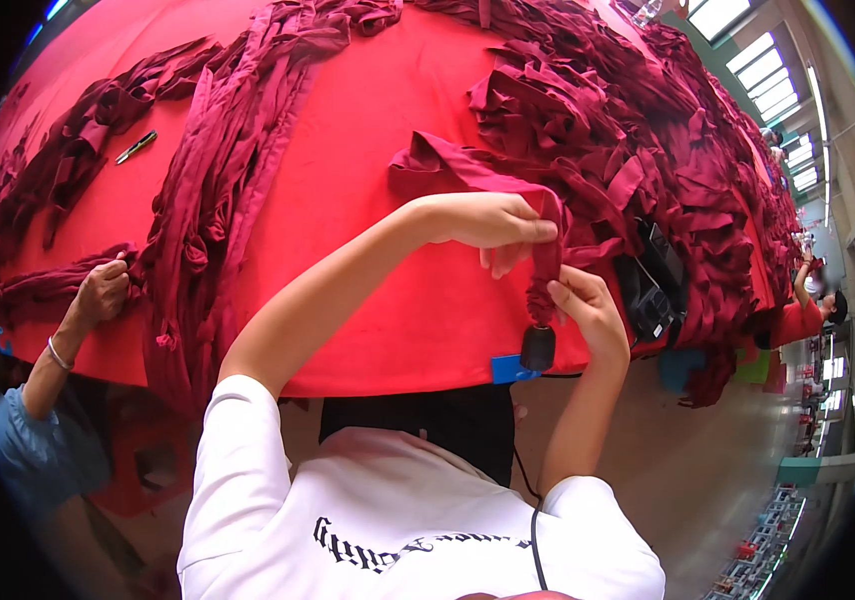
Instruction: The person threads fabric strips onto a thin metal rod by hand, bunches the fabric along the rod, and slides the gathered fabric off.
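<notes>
A dark red fabric strip (547, 262) hangs down from the pile side toward a black cylinder (538, 349) at the table's near edge. Just above the cylinder the strip is gathered into tight folds. My left hand (488, 222) reaches across from the left, its thumb and fingers closed on the upper part of the strip. My right hand (593, 308) is lower and to the right, thumb and fingertips pinching the gathered part. Beside the cylinder, a blue piece (515, 369) sits at the edge of the red-covered table (388, 330).
A large heap of dark red strips (588, 110) covers the right side, with a black device (654, 285) at its near edge. More strips (223, 180) lie at left, near a pen (136, 147). Another person's hand (103, 290) holds fabric at far left; a red stool (148, 455) stands below.
</notes>
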Demonstrator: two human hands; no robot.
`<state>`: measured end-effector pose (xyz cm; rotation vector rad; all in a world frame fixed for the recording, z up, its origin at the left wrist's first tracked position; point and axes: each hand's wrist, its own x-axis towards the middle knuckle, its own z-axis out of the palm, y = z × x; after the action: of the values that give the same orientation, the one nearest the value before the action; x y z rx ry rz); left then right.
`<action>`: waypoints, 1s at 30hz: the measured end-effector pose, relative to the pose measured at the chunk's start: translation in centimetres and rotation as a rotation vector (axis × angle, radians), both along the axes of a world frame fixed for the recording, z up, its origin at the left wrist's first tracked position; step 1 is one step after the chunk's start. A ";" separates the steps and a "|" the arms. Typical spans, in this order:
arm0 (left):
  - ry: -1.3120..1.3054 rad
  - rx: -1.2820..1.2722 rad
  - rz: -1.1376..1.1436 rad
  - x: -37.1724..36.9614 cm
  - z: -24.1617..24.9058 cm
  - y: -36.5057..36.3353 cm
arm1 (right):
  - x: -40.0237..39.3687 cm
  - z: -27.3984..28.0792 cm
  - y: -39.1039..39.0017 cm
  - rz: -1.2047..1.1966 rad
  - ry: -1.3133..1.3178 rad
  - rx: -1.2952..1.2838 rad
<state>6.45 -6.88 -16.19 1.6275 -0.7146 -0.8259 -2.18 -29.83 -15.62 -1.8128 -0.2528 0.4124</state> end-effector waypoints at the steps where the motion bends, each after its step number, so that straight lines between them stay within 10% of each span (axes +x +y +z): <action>1: 0.021 0.050 -0.181 0.2 0.1 0.1 | 0.2 -1.1 -1.4 0.063 0.007 0.016; 10: 0.154 0.284 -0.492 -1.0 -1.0 -1.0 | 3.8 -1.4 0.2 0.038 -0.062 0.155; 26: -0.015 -0.006 0.229 -0.4 1.0 -0.2 | 0.2 -0.8 -2.6 0.229 0.020 0.198; 30: 0.034 0.163 -0.176 -1.1 1.4 -0.1 | 1.3 -1.5 -1.6 0.097 -0.003 0.246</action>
<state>5.38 -7.02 -14.78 1.7078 -0.7918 -1.0592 -0.85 -31.46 -17.09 -1.5645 -0.3780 0.4274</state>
